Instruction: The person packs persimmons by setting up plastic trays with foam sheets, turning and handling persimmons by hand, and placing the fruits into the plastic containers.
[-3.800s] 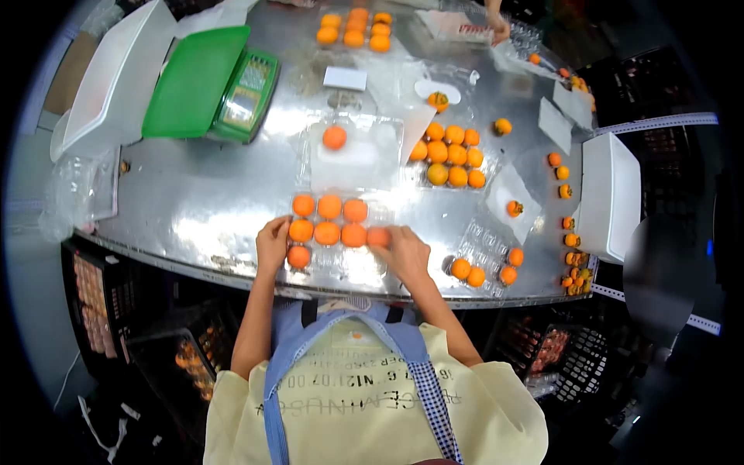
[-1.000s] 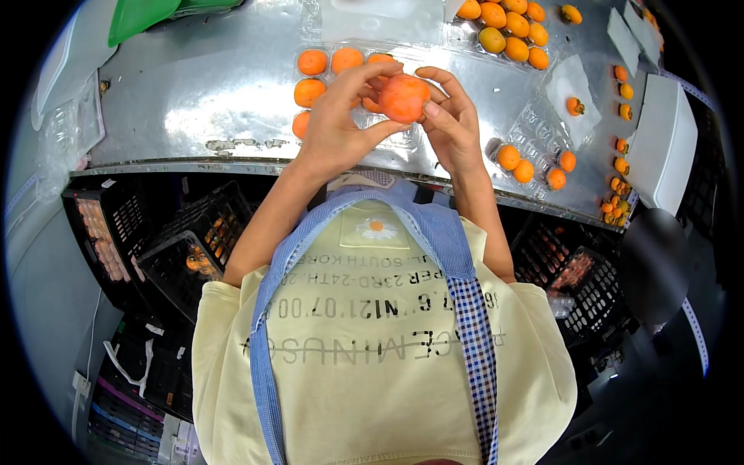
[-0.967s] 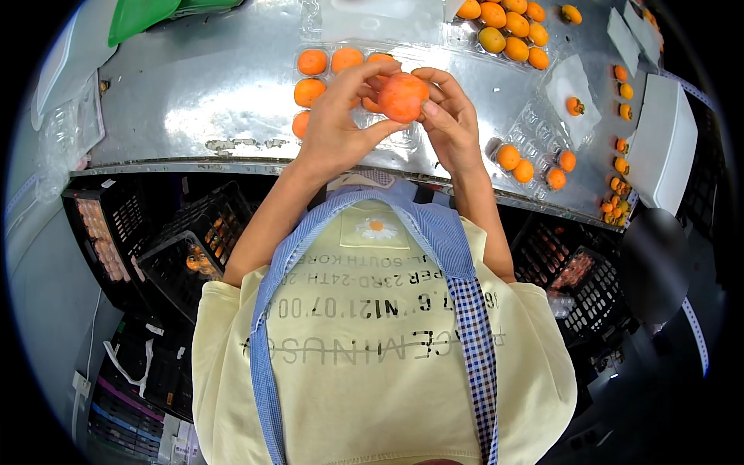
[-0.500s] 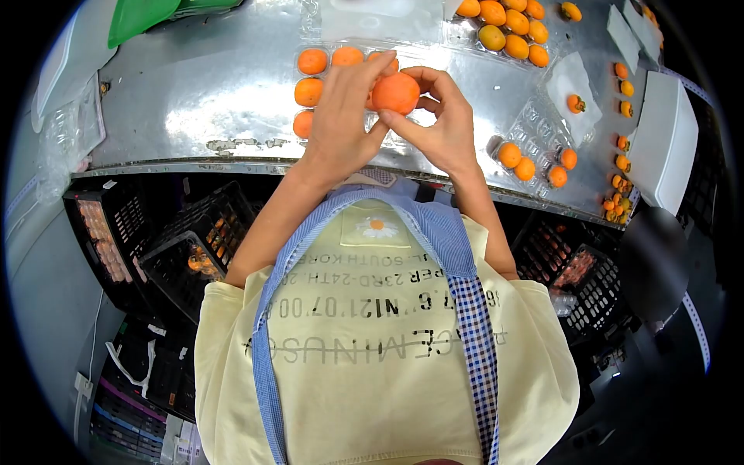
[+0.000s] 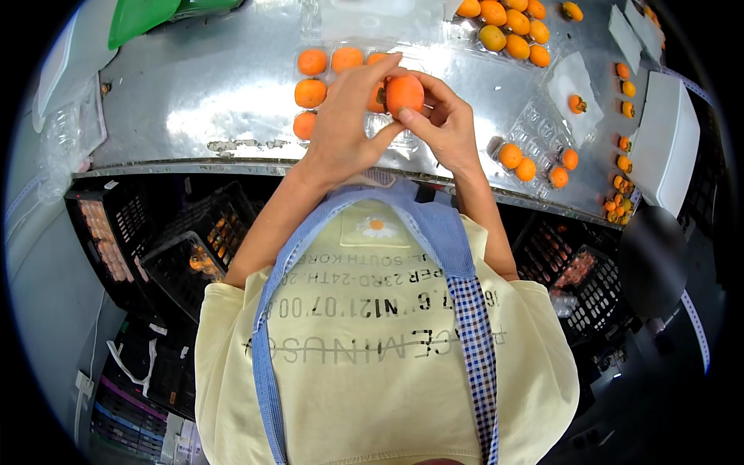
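Observation:
An orange persimmon is held up above the steel table, its dark stem end turned toward the left. My right hand grips it between thumb and fingers. My left hand is curved around its left side, the fingertips close to the stem; whether they press on the fruit is hard to tell. Beneath and behind my hands lies a clear plastic tray with several persimmons in its cups, among them one at the upper left. My hands hide part of this tray.
A second clear tray with a few persimmons lies to the right. A full tray of persimmons is farther back. White foam boxes stand at the right edge, a green scale at the upper left. Black crates sit below the table.
Since the earliest frame the view has tilted down and my hands have lifted a persimmon over the tray. In the last second the fruit has been turned, so its stem end now shows.

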The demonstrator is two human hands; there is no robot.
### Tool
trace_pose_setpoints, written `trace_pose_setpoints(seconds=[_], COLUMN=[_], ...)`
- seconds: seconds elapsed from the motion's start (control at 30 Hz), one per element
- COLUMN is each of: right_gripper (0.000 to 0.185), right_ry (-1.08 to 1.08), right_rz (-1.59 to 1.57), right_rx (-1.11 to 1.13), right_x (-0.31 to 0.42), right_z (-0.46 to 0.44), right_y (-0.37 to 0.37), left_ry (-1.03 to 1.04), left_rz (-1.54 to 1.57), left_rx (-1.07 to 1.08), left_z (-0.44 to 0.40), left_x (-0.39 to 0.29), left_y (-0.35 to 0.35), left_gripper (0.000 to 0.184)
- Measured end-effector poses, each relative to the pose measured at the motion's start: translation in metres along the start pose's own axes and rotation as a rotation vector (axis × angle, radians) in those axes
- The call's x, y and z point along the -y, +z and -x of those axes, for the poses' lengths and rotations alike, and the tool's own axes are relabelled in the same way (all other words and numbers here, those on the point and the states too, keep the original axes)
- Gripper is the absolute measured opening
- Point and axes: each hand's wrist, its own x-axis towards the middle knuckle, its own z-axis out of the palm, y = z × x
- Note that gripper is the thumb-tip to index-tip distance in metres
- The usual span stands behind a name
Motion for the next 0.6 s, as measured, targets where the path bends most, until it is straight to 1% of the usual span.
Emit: trace_pose_setpoints(seconds=[0.07,0.1,0.17,0.2,0.23,0.27,0.3,0.33,0.37,0.4,0.43,0.47,0.5,0.53,0.57,0.6], right_gripper=[0.046,0.042,0.040,0.040,0.040,0.038,0.031,0.023,0.016,0.018,0.025,0.033,0.039,0.046,0.049,0.048], right_ry=[0.075,0.095,0.058,0.080,0.102,-0.004,-0.154,-0.247,-0.438,-0.527,-0.565,-0.620,-0.754,-0.766,-0.837,-0.840], right_rz=[-0.169,-0.125,-0.416,-0.486,-0.571,-0.586,-0.589,-0.600,-0.411,-0.440,-0.645,-0.519,-0.552,-0.667,-0.645,-0.638], right_rx=[-0.031,-0.083,-0.238,-0.345,-0.443,-0.599,-0.680,-0.783,-0.632,-0.753,-0.914,-0.927,-0.935,-0.906,-1.202,-1.109], right_x=[-0.004,-0.016,-0.026,-0.027,-0.020,-0.007,0.000,0.012,0.047,0.071,0.106,0.122,0.149,0.165,0.189,0.194], right_z=[0.000,-0.002,-0.009,-0.011,-0.010,-0.011,-0.013,-0.010,0.003,0.009,0.014,0.029,0.039,0.055,0.049,0.060], right_y=[-0.013,-0.028,-0.062,-0.089,-0.115,-0.142,-0.189,-0.246,-0.283,-0.344,-0.389,-0.467,-0.499,-0.545,-0.514,-0.541], left_ry=[-0.022,-0.004,-0.121,-0.201,-0.280,-0.311,-0.356,-0.366,-0.382,-0.421,-0.420,-0.424,-0.430,-0.412,-0.416,-0.435], left_rz=[0.040,0.086,0.101,0.069,0.131,0.165,0.186,0.203,0.213,0.238,0.227,0.213,0.197,0.208,0.182,0.146], left_rx=[-0.009,-0.023,-0.017,-0.024,-0.045,-0.077,-0.108,-0.112,-0.122,-0.130,-0.129,-0.128,-0.130,-0.158,-0.160,-0.172], left_z=[-0.003,-0.003,-0.001,0.002,0.004,0.005,0.006,0.007,0.006,0.005,0.004,0.005,0.007,0.004,0.001,0.001], left_x=[-0.004,0.002,0.015,0.021,0.021,0.022,0.023,0.023,0.024,0.023,0.028,0.036,0.040,0.038,0.039,0.040], left_y=[0.001,0.003,0.004,0.001,-0.003,-0.005,-0.007,-0.010,-0.012,-0.011,-0.010,-0.010,-0.010,-0.006,-0.004,-0.004], left_gripper=[0.074,0.076,0.078,0.075,0.067,0.063,0.059,0.057,0.054,0.050,0.049,0.047,0.045,0.044,0.044,0.044])
